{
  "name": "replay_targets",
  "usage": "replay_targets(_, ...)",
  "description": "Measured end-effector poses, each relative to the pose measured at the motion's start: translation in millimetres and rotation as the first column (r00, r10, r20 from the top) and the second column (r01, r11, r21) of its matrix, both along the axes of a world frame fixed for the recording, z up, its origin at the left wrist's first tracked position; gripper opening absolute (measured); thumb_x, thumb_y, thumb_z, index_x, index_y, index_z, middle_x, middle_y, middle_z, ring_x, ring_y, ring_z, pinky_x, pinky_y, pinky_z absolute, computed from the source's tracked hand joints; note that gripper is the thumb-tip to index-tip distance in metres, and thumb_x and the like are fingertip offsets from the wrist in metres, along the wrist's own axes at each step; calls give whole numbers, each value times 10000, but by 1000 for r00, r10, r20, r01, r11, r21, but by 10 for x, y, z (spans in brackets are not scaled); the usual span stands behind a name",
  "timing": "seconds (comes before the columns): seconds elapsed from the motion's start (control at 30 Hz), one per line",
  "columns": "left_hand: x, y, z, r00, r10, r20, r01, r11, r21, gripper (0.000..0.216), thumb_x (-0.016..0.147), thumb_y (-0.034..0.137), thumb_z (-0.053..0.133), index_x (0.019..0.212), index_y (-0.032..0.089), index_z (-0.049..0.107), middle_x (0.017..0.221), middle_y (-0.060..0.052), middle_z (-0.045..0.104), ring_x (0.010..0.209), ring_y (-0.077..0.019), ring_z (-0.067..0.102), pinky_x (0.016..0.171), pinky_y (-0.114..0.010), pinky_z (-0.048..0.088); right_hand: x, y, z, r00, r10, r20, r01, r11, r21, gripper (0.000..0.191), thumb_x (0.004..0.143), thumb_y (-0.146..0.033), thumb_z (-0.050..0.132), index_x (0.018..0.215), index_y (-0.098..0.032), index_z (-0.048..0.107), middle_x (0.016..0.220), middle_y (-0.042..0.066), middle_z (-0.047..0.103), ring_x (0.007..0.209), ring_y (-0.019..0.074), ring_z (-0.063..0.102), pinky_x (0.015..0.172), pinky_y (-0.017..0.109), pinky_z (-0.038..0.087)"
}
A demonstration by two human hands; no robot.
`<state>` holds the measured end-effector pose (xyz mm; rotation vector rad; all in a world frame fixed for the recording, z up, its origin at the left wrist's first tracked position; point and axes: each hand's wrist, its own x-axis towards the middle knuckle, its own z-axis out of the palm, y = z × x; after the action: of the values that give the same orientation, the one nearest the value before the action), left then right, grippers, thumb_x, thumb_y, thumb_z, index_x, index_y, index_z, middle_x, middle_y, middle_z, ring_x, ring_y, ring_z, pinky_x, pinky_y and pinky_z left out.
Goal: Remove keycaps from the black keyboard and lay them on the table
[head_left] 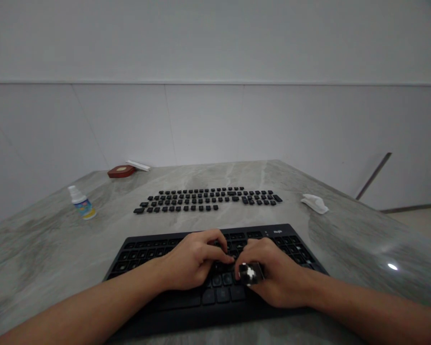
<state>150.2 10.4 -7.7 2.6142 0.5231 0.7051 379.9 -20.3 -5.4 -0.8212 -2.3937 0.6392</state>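
A black keyboard (147,251) lies on the marble table in front of me. My left hand (192,261) rests on its middle with the fingers curled and the forefinger pressed down among the keys. My right hand (273,275) is beside it, closed on a loose black keycap (250,273) turned underside up, showing a white cross-shaped stem. Beyond the keyboard, several loose black keycaps (208,199) are laid out in rows on the table, in the shape of a keyboard layout.
A small white spray bottle (82,203) with a colourful label stands at the left. A red-brown flat object (121,171) and a white strip (138,165) lie at the back left. A crumpled white cloth (315,203) lies at the right. Plain white walls stand behind the marble table (345,230).
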Motion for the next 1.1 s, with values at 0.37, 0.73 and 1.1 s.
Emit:
replay_targets(0.37, -11, -15, 20, 998, -62, 27, 61, 998, 3, 426, 751, -38, 434, 995, 162, 721, 1056, -94, 656, 904, -186, 654, 804, -297, 560, -82, 36, 33, 971, -204, -126, 121, 872, -475, 255, 634, -82, 498, 610, -168, 737, 487, -53, 482, 491, 90, 416, 526, 218, 342)
replay_targets(0.73, -13, -11, 41, 992, -62, -109, 69, 996, 62, 486, 744, -29, 458, 1085, 203, 715, 1116, -75, 656, 963, -197, 656, 873, -308, 556, -115, 14, 44, 962, -239, -131, 143, 852, -504, 194, 651, -107, 538, 630, -152, 726, 514, -39, 498, 533, 109, 438, 538, 228, 329)
replay_targets(1.1, 8, -2, -2, 996, -54, -75, 59, 996, 72, 434, 725, -20, 469, 1000, 190, 730, 1083, -72, 653, 866, -176, 659, 751, -268, 550, -133, -61, 81, 960, -223, -172, 118, 874, -471, 375, 872, -396, 582, 581, -163, 624, 513, 7, 605, 540, 127, 559, 593, 241, 447)
